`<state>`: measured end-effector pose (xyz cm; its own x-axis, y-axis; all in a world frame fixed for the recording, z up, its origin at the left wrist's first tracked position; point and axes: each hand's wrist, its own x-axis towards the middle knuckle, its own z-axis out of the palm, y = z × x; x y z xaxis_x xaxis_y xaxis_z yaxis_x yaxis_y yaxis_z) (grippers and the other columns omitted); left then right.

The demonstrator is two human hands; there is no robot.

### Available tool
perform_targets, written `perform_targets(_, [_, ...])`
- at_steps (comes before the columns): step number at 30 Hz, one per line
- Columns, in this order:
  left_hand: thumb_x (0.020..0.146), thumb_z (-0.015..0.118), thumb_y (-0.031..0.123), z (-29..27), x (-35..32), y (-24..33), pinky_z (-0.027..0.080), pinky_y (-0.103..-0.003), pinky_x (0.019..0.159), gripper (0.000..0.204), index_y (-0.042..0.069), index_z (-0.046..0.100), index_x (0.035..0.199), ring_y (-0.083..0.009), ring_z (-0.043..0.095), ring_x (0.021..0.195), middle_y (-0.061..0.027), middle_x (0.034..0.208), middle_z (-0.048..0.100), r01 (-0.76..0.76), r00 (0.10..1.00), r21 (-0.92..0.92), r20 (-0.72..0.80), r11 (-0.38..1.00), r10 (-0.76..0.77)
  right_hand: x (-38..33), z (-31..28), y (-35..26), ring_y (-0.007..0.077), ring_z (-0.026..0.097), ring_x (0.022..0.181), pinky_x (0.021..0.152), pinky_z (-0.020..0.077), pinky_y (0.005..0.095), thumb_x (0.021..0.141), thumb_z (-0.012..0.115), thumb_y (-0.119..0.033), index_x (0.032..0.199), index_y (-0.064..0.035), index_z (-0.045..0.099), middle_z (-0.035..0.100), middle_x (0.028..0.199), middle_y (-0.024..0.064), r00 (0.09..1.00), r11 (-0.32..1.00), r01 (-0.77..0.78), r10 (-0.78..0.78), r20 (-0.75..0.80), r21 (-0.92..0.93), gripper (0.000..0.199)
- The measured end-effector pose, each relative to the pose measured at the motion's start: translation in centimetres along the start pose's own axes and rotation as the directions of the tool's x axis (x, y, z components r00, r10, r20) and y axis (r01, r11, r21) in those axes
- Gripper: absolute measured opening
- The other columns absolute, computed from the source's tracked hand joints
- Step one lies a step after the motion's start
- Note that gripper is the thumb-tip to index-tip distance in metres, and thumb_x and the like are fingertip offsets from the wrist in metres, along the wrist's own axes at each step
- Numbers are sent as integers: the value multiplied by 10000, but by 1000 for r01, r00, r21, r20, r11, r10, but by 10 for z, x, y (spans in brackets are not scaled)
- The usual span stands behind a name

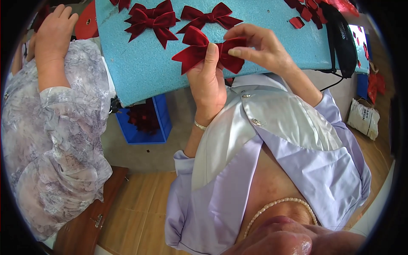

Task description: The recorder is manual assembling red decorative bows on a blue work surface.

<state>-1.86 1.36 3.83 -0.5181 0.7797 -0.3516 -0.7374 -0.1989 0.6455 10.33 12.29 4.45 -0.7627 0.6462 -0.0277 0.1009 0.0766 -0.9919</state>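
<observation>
A dark red velvet bow is held up just over the near edge of the table. My left hand grips it from below, with the thumb pressed on the front near its middle. At the bow's right loop, my right hand pinches the velvet between thumb and bent fingers. Behind my hands, similar finished-looking bows lie on the blue tabletop: an overlapping cluster on the left and a single bow beside it. The fingers of my left hand behind the bow are mostly hidden.
Loose red velvet pieces lie at the table's far right, beside a long black object with a cord. Under the blue table stands a blue bin holding dark red items. A co-worker's hand is at left. A white sack rests at right.
</observation>
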Motion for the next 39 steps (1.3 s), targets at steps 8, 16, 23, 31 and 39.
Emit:
perform_targets(8, [951, 684, 165, -7, 0, -2, 489, -306, 659, 105, 84, 632, 992, -142, 590, 698, -39, 831, 654, 48, 999, -68, -2, 997, -48, -3, 11, 1, 118, 611, 928, 856, 483, 270, 933, 664, -144, 1096, -2, 631, 662, 1027, 52, 980, 805, -161, 199, -5, 571, 218])
perform_targets(16, [988, 612, 150, -23, 1, 9, 514, -323, 791, 198, 18, 588, 1134, -136, 593, 837, -71, 976, 650, -58, 998, 49, 26, 997, 57, -3, 11, 9, 127, 548, 705, 619, 414, 260, 905, 686, -134, 1068, 2, 619, 639, 848, 54, 983, 811, -154, 182, 7, 564, 223])
perform_targets(23, [863, 764, 196, -35, 35, 67, 441, -329, 992, 455, -6, 601, 1237, -188, 586, 1108, -108, 1197, 658, -584, 782, 653, 612, 482, 118, 2, -6, 9, 86, 460, 591, 497, 313, 241, 889, 702, -123, 1009, 7, 635, 594, 769, 32, 958, 747, -281, 179, 225, 602, 189])
perform_targets(31, [840, 761, 29, -22, 39, 53, 539, -243, 752, 163, -32, 661, 953, -117, 653, 779, -62, 856, 696, -47, 896, 534, 397, 844, -201, -2, -1, 13, 74, 462, 601, 513, 316, 233, 903, 708, -145, 946, -22, 655, 586, 754, 0, 990, 910, -124, 140, -12, 396, 141])
perform_targets(39, [831, 759, 6, -25, 34, 39, 529, -232, 747, 162, -15, 655, 954, -105, 639, 774, -62, 861, 687, 31, 929, 383, 330, 923, -167, 4, 0, 12, 108, 571, 691, 602, 424, 247, 901, 701, -167, 1007, -27, 669, 642, 791, 28, 963, 929, 109, -11, -268, 354, 179])
